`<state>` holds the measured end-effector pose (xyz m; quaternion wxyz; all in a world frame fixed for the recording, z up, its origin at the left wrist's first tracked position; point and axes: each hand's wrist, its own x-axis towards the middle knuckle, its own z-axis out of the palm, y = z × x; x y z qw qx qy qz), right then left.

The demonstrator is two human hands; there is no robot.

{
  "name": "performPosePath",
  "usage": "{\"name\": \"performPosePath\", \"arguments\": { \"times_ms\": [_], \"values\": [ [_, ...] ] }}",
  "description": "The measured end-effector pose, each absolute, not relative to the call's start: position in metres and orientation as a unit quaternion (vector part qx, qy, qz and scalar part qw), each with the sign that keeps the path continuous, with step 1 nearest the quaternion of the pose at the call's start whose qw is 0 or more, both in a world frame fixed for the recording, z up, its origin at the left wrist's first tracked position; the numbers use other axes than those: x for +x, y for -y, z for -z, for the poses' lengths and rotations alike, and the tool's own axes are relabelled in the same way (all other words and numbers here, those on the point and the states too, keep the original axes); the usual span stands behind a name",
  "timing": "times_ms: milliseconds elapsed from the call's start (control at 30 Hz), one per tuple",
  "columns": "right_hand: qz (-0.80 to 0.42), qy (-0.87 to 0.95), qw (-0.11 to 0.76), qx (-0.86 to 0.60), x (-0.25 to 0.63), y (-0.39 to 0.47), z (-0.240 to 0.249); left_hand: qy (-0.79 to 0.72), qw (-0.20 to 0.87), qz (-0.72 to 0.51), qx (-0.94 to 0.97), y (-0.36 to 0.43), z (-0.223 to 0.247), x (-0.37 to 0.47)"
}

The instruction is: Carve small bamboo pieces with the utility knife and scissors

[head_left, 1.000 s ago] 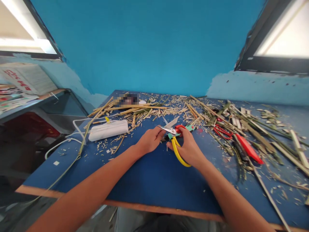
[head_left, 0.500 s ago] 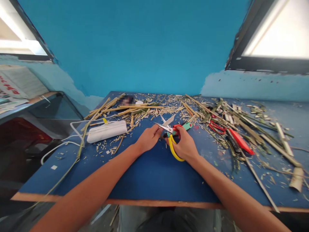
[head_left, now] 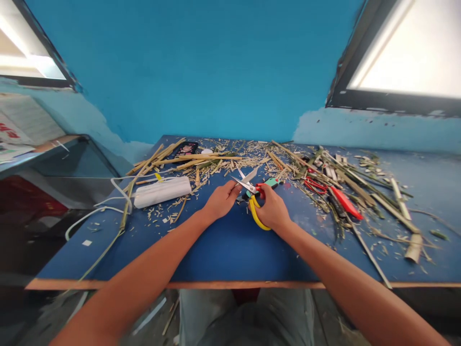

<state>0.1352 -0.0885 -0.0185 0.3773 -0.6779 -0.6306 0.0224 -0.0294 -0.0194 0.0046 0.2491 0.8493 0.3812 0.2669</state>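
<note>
Scissors [head_left: 258, 217] with red and yellow handles are in my right hand [head_left: 274, 209], whose fingers are closed round the handles. Their blades stand apart and point up and left. My left hand [head_left: 220, 200] pinches a pale flat strip [head_left: 252, 173] that slants up to the right between the blades. What the strip is made of is too small to tell. Just behind my right hand, a green and black tool [head_left: 272, 182] lies on the blue table [head_left: 230, 262].
A white power strip [head_left: 163, 191] with white cables lies at left. Bamboo sticks [head_left: 212, 157] and shavings cover the table's back. At right are red-handled scissors [head_left: 315, 186], a red tool [head_left: 346, 203] and more bamboo pieces [head_left: 414, 248]. A patterned dark phone [head_left: 188, 148] lies behind.
The camera view has shifted slightly, moving the table's front edge higher in the picture. Both hands keep nearly the same pose, the scissors' blades still apart around the strip.
</note>
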Motion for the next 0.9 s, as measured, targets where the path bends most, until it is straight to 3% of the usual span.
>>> {"name": "performPosePath", "arguments": {
  "times_ms": [467, 667, 900],
  "values": [
    [-0.035, 0.614, 0.407, -0.675, 0.134, 0.09, 0.022, -0.371, 0.257, -0.279, 0.848, 0.017, -0.009, -0.032],
    [-0.048, 0.641, 0.425, -0.637, 0.135, 0.086, 0.025, -0.369, 0.337, -0.3, 0.813, 0.015, -0.007, -0.033],
    [-0.094, 0.632, 0.421, -0.643, 0.153, 0.089, 0.016, -0.368, 0.522, -0.38, 0.669, 0.006, -0.008, -0.035]
  ]
}}
